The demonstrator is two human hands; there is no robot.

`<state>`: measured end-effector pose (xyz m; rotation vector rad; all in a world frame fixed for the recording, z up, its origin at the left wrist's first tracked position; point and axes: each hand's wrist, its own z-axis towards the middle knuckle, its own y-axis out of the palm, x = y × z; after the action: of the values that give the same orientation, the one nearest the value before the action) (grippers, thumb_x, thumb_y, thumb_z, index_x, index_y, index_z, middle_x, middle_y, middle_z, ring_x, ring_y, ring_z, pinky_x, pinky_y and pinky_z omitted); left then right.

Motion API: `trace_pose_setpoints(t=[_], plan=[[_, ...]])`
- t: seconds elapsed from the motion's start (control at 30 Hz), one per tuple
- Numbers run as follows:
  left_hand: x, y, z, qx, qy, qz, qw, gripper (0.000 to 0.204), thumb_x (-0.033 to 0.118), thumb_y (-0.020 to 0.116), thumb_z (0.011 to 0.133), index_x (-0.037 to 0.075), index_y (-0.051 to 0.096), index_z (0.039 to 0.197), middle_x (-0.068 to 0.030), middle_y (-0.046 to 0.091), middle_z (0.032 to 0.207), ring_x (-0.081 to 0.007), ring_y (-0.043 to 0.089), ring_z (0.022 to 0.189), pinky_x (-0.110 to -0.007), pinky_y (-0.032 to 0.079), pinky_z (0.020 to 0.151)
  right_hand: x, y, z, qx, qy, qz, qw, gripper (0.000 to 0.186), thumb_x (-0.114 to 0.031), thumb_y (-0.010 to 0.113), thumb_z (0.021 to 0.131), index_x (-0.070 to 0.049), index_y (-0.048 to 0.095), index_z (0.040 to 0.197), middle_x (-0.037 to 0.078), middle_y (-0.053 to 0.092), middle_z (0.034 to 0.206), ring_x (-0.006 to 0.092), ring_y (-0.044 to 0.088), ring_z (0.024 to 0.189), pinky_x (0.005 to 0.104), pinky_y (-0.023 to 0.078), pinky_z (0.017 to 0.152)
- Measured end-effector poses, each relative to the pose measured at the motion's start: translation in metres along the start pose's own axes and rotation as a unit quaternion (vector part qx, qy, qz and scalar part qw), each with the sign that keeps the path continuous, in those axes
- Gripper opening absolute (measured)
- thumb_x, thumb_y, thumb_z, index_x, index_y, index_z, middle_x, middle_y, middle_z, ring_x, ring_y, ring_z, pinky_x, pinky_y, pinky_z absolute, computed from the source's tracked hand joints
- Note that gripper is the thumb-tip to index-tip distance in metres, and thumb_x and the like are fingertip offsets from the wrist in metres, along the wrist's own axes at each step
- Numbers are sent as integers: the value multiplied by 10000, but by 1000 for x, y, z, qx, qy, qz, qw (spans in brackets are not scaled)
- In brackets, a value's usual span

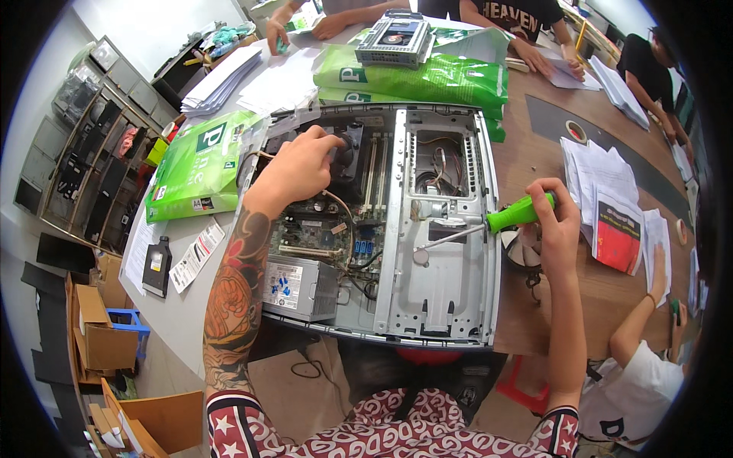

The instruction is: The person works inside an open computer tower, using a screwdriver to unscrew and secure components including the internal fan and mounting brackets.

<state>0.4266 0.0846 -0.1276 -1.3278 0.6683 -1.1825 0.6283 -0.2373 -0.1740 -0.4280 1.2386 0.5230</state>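
Observation:
An open desktop computer case (425,298) lies before me, with a motherboard (313,223), a silver power supply (309,294) and a metal frame on the right half. My left hand (304,162) has its curled fingers on the black cooler fan (347,159) at the upper left of the board; some fingertips are hidden. My right hand (556,217) holds a screwdriver with a green handle (513,215); its metal shaft slants down-left over the frame, near a small round metal part (421,256). A dark round object with cords (523,252) is under my right hand.
Green paper packs (191,175) lie left and behind; a silver drive cage (391,42) tops the rear one. Loose papers (599,175) and tape (576,131) are on the right. Co-workers' hands (534,57) show at the back, another person (637,382) at lower right. Shelving and boxes stand left.

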Motion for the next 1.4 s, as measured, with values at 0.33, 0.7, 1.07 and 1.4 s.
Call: trace_pose_setpoints(t=[0.33,0.7,1.07,1.4], plan=[[0,3,8,31,1,-93,995,376,-66,425,879,42,667,1146,-157,607,1091,-265,651,959,-357,502,857,1,-1,-1,8,0,2,1000,252,-287,601,1023,-44,618,957,13,614,733,60,565,590,211,412,507],[-5,3,9,73,-22,-63,995,377,-65,407,804,4,670,1065,-149,706,902,-258,690,861,-364,524,836,1,-3,-2,5,6,7,1000,265,-288,568,1040,-41,614,958,11,602,717,57,542,583,212,408,504],[-3,0,12,33,17,-102,994,344,-48,416,817,-7,682,1032,-168,715,929,-271,690,901,-363,516,855,0,0,-2,-1,8,-1,1000,258,-285,558,1045,-47,612,960,15,606,714,62,551,583,212,416,511],[-6,0,9,21,11,-90,996,366,-65,405,805,-20,678,1046,-184,725,1026,-302,695,978,-378,514,896,0,-2,-2,-7,14,11,1000,260,-283,555,1046,-43,611,962,18,615,721,65,552,582,213,420,518]])
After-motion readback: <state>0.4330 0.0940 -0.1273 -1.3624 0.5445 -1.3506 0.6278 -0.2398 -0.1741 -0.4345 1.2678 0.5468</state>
